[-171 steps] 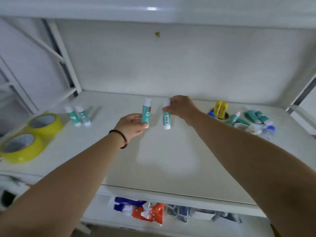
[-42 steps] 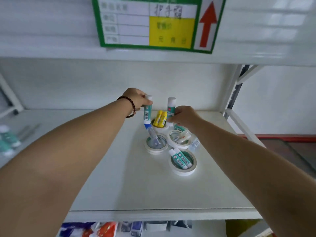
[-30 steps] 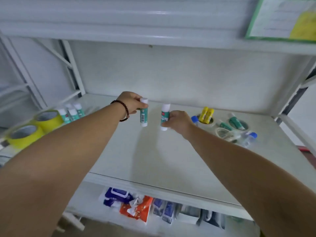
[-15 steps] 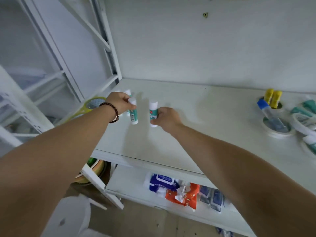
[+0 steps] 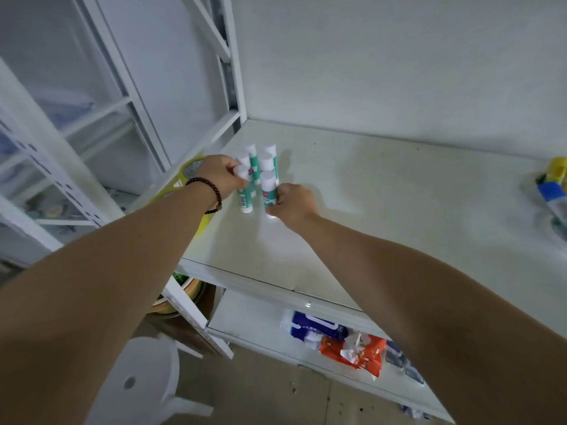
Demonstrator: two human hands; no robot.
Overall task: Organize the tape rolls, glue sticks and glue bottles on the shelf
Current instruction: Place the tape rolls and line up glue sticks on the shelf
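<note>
Several teal-and-white glue sticks [image 5: 266,161] stand upright in two rows at the left end of the white shelf [image 5: 383,210]. My left hand [image 5: 220,177] grips the front left glue stick [image 5: 244,200]. My right hand [image 5: 293,205] grips the front right glue stick [image 5: 268,191]. Both sticks stand on the shelf surface right in front of the others. A yellow tape roll [image 5: 191,170] lies behind my left wrist, mostly hidden. At the far right edge, yellow glue sticks [image 5: 557,167] and a blue-capped glue bottle [image 5: 557,199] show, blurred.
A white upright and diagonal braces [image 5: 227,65] frame the shelf's left end. The lower shelf holds blue and orange packets [image 5: 337,335]. A white stool [image 5: 138,388] stands on the floor at lower left. A bowl-like object [image 5: 181,289] sits under the shelf corner.
Both hands carried one glue stick each leftward from the pile at the right and have brought them down in front of the standing group. The view swung left and down.
</note>
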